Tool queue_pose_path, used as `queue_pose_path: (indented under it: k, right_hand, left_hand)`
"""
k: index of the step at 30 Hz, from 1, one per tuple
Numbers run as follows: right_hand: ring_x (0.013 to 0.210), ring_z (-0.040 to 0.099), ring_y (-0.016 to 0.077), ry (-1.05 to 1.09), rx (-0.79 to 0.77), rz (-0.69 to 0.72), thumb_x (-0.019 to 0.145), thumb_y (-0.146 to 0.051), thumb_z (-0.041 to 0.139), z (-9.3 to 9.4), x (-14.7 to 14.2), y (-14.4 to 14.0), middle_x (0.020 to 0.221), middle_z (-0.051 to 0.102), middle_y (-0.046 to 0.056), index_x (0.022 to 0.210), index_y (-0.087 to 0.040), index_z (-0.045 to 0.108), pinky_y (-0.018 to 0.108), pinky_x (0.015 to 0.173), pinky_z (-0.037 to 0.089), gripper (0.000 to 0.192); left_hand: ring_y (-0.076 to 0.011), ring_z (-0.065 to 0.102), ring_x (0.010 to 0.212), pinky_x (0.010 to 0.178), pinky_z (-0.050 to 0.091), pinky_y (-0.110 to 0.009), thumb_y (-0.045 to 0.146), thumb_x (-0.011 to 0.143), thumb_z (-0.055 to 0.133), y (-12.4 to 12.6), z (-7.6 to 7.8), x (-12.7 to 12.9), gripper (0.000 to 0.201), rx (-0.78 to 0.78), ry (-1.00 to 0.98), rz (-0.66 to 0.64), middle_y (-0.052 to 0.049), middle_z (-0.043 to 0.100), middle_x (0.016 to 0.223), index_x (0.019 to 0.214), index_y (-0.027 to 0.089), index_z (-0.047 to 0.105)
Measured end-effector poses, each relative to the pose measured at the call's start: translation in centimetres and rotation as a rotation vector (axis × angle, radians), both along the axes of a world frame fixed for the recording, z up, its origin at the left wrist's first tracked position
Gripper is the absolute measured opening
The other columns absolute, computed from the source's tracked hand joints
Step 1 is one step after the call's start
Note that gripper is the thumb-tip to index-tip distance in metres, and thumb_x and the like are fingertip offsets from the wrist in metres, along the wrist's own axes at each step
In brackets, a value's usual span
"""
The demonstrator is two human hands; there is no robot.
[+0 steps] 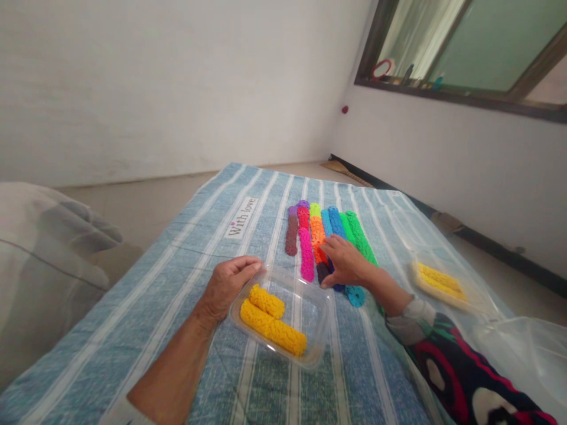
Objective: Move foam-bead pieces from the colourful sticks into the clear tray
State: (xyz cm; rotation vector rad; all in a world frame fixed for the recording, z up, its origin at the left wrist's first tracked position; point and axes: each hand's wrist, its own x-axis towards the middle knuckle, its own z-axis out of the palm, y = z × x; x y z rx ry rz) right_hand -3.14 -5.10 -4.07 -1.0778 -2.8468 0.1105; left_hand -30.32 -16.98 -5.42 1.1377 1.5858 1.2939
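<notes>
My left hand (233, 286) grips the far left corner of a clear plastic container (319, 333). Inside lie rows of yellow ruffled pieces (274, 327), seemingly small crocheted rounds stacked on their sides. My right hand (348, 260) is over the coloured rows beyond the container, thumb and fingers apart. Its fingertips are at an orange row (317, 233) with a dark piece (322, 271) at the near end; whether they touch is unclear. Around it lie a magenta row (306, 254), a brown row (291, 233), a blue row (335, 221) and a green row (361, 236), partly hidden by the hand.
A striped blue cloth (177, 319) covers the table. To the right sits another clear container with yellow pieces (440, 281), beside a clear plastic box (527, 348). A "With love" print (241, 218) marks the cloth. Pale fabric (48, 265) is at the left.
</notes>
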Motion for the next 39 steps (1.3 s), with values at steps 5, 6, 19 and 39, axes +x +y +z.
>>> queue_pose_path:
  k: [5, 6, 19, 39]
  right_hand:
    - [0.12, 0.046, 0.0345, -0.024, -0.02, 0.047, 0.052, -0.052, 0.088, 0.5, -0.4, 0.5, 0.117, 0.059, 0.013, 0.115, -0.018, 0.06, 0.049, 0.098, 0.038, 0.077]
    - [0.117, 0.047, 0.0336, -0.023, -0.022, 0.052, 0.053, -0.051, 0.088, 0.5, -0.4, 0.5, 0.116, 0.059, 0.013, 0.117, -0.019, 0.059, 0.048, 0.096, 0.038, 0.077]
    - [0.113, 0.049, 0.0309, -0.034, -0.038, 0.044, 0.059, -0.047, 0.087, 0.8, -0.5, 0.4, 0.116, 0.059, 0.012, 0.119, -0.018, 0.061, 0.044, 0.092, 0.039, 0.072]
    - [0.108, 0.05, 0.0277, 0.02, -0.052, 0.065, 0.063, -0.038, 0.086, 0.0, -0.2, -0.4, 0.107, 0.057, 0.009, 0.093, -0.018, 0.067, 0.04, 0.088, 0.041, 0.041]
  left_hand:
    - [-0.018, 0.062, 0.07, 0.063, 0.048, -0.027, 0.047, 0.067, 0.071, -0.1, -0.1, 0.0, 0.033, 0.0, -0.002, -0.005, -0.003, 0.072, 0.077, 0.08, 0.017, 0.075]
    - [-0.018, 0.062, 0.07, 0.063, 0.048, -0.027, 0.047, 0.067, 0.071, -0.1, -0.1, 0.0, 0.033, -0.001, -0.006, -0.005, -0.003, 0.072, 0.077, 0.08, 0.017, 0.075]
    - [-0.0172, 0.06, 0.07, 0.064, 0.047, -0.028, 0.046, 0.068, 0.07, -0.1, 0.0, 0.1, 0.032, 0.0, -0.006, -0.016, -0.003, 0.071, 0.076, 0.081, 0.017, 0.074]
    - [-0.0181, 0.062, 0.069, 0.062, 0.048, -0.027, 0.048, 0.065, 0.072, -0.2, 0.6, 0.4, 0.034, -0.006, 0.001, -0.002, -0.003, 0.073, 0.074, 0.077, 0.017, 0.075]
